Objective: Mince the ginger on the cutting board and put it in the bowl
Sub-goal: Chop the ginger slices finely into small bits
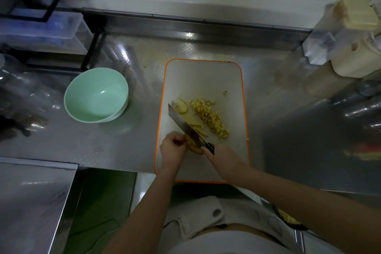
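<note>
On my feed the cutting board (203,76), white with an orange rim, lay on the steel table (123,144), its near edge jutting past the table's front. The left hand (172,147) sat at the board's near left, its fingers (179,142) curled in and pinching a ginger piece (195,149) against the board. The right hand (222,156) was wrapped around the black handle of the knife (183,121), forefinger lying along the handle. The blade ran diagonally from the handle toward the far left, passing just beside the left fingertips and over a few ginger slices (182,107). I could not tell whether the edge touched the board. To the right of the blade lay the minced ginger (210,116), a loose band of small yellow cubes near the board's middle, with a stray bit farther right. The pale green bowl (95,95) stood on the table, left of the board and apart from it.
</note>
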`<state>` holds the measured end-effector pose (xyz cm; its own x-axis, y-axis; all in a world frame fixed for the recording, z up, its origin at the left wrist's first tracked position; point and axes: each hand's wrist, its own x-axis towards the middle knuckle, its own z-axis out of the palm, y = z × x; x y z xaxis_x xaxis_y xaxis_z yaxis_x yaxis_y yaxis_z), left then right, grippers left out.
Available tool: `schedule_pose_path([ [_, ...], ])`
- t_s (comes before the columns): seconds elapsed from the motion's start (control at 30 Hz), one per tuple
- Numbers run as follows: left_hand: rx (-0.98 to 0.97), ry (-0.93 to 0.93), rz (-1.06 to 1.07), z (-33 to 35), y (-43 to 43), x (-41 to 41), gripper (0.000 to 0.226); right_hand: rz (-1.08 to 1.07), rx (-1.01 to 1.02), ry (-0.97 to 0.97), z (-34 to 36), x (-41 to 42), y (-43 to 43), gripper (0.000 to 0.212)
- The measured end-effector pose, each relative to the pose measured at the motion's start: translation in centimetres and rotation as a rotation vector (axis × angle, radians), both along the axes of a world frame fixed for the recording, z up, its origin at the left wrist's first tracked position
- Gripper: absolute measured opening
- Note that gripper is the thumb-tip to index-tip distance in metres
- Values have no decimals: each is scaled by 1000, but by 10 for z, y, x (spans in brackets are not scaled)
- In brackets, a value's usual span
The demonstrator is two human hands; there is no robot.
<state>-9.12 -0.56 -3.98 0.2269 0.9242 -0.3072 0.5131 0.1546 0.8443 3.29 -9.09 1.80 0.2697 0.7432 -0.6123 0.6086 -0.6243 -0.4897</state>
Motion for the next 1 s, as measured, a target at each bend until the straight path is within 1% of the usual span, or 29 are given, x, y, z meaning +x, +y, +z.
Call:
schedule_pose_path([
  [0.07,6,12,-3,0,0,1,12,-10,-15,-30,-7,-4,-1,34],
  [0.1,8,19,-8,1,-1,1,13,-42,13,-27,-10,-5,-3,36],
  [0.13,8,25,-14,2,-1,0,13,-21,25,-40,-11,-4,-4,37],
  [0.2,2,28,-19,1,0,0,13,-6,20,13,-9,1,-5,28],
  [0.23,1,28,-20,1,0,0,13,-39,44,52,-11,6,-5,27],
  [0.33,-5,24,-19,2,1,0,16,-59,73,65,-13,17,-2,40],
  [0.47,-21,46,-16,1,1,0,14,3,74,81,-15,24,0,38],
  [0.67,-45,31,-10,-1,1,0,13,71,167,-13,-16,23,2,37],
  [0.8,-39,1,-16,-3,1,-1,18,-37,232,24,-8,20,-2,39],
  [1.0,-9,-15,-47,-5,0,-5,15,-98,184,44,1,21,-13,45],
])
